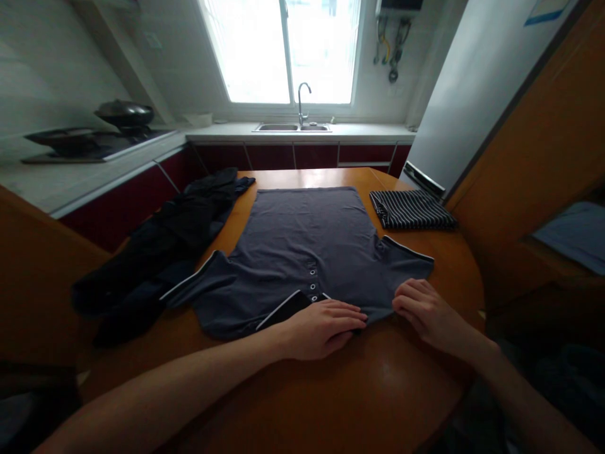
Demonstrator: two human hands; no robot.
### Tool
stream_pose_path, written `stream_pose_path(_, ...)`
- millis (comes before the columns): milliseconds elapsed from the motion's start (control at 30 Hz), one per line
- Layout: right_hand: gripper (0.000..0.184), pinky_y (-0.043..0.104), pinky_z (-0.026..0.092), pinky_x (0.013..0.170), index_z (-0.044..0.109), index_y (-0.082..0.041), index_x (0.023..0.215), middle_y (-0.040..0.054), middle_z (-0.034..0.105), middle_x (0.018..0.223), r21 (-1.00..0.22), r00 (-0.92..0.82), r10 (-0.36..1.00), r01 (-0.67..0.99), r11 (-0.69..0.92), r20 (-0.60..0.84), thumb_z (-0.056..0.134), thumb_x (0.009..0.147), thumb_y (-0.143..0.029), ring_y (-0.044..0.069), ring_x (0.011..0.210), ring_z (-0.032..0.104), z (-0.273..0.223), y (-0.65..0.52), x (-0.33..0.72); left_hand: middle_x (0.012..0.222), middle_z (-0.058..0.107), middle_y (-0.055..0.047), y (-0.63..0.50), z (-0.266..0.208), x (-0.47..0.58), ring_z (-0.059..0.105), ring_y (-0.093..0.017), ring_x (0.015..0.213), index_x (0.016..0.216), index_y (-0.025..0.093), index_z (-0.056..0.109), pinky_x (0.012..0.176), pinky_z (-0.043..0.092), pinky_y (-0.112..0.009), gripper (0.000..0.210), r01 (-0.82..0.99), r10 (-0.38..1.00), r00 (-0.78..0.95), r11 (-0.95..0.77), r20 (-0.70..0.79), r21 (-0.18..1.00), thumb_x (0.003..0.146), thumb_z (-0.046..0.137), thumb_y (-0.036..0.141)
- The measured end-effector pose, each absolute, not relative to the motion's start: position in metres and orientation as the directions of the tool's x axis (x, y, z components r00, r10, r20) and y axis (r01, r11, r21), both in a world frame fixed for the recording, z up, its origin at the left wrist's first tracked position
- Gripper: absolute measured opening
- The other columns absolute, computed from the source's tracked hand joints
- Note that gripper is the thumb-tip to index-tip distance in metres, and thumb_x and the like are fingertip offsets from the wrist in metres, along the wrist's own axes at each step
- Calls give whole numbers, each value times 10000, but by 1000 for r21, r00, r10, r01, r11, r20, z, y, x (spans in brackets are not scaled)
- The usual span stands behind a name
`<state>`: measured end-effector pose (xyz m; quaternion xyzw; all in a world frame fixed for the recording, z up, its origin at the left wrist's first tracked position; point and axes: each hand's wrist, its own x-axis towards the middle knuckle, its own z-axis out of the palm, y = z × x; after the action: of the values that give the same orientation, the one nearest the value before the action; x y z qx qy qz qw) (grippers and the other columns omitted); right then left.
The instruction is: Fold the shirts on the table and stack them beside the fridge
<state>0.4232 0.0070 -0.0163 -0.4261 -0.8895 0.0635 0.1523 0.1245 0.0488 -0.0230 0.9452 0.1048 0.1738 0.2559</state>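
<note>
A dark grey polo shirt (pixel 302 233) lies spread out face up, its collar end toward me and its hem at the far side. White piping edges its short sleeves and black collar (pixel 286 310), and a short row of buttons runs down the front placket. My left hand (pixel 326 328) rests flat over the right part of the collar, fingers stretched to the right, hiding some of it. At the right shoulder, below the sleeve, my right hand (pixel 420 312) has its fingers curled and pinched on the shirt's edge.
The shirt lies on a rounded wooden table (pixel 368 391). Dark clothes (pixel 174 233) are heaped along its left side. A folded black-and-white striped garment (pixel 411 209) sits at the back right. Beyond are a counter with a sink (pixel 278 127), a stove with pans (pixel 125 115) and a fridge (pixel 463 94).
</note>
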Motion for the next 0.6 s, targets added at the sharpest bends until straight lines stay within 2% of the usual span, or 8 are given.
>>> stream_pose_path(167, 224, 359, 433, 787, 619, -210, 797, 44, 638, 838, -349, -624, 780, 723, 596, 38, 495, 982, -182, 202, 833, 560, 1, 11, 419, 1354, 659, -81, 50, -22, 125, 565, -220, 1318, 1296, 210, 626, 1126, 444, -378, 353, 98, 280, 920, -842, 274, 531, 958, 528, 182)
stream_pose_path(267, 218, 380, 473, 853, 679, -214, 901, 70, 668, 933, -363, -567, 810, 731, 578, 151, 493, 1004, -265, 224, 912, 596, 10, 31, 402, 1360, 655, -75, 50, -23, 125, 563, -223, 1320, 1292, 219, 625, 1125, 441, -379, 351, 107, 276, 926, -845, 257, 524, 951, 548, 186)
stream_pose_path(367, 312, 416, 461, 1009, 666, -200, 1198, 116, 664, 1181, -372, -419, 842, 763, 529, 339, 421, 1020, -276, 255, 1132, 588, 8, 65, 373, 1370, 648, -76, 50, -23, 125, 556, -224, 1326, 1287, 212, 624, 1126, 438, -376, 350, 113, 269, 932, -852, 244, 510, 946, 554, 181)
stream_pose_path(467, 480, 447, 346, 1160, 517, -137, 1442, 165, 521, 1475, -357, -393, 866, 796, 488, 309, 396, 1016, -323, 281, 1384, 444, -6, 106, 342, 1377, 642, -75, 50, -24, 125, 547, -222, 1335, 1300, 210, 613, 1136, 428, -378, 364, 117, 267, 933, -858, 239, 500, 940, 568, 179)
stream_pose_path(533, 604, 481, 259, 1208, 392, -77, 1529, 196, 344, 1609, -337, -386, 906, 841, 424, 177, 381, 1018, -399, 306, 1495, 290, -21, 131, 329, 1381, 639, -77, 50, -24, 124, 543, -221, 1339, 1303, 205, 610, 1145, 421, -377, 368, 118, 263, 936, -862, 235, 492, 937, 575, 178)
stream_pose_path(600, 707, 512, 190, 1226, 294, -41, 1568, 206, 204, 1659, -309, -335, 941, 891, 332, 43, 339, 1023, -490, 318, 1538, 167, -36, 150, 326, 1383, 638, -84, 50, -24, 124, 539, -222, 1343, 1298, 194, 612, 1151, 414, -371, 362, 116, 257, 938, -867, 235, 485, 938, 577, 181)
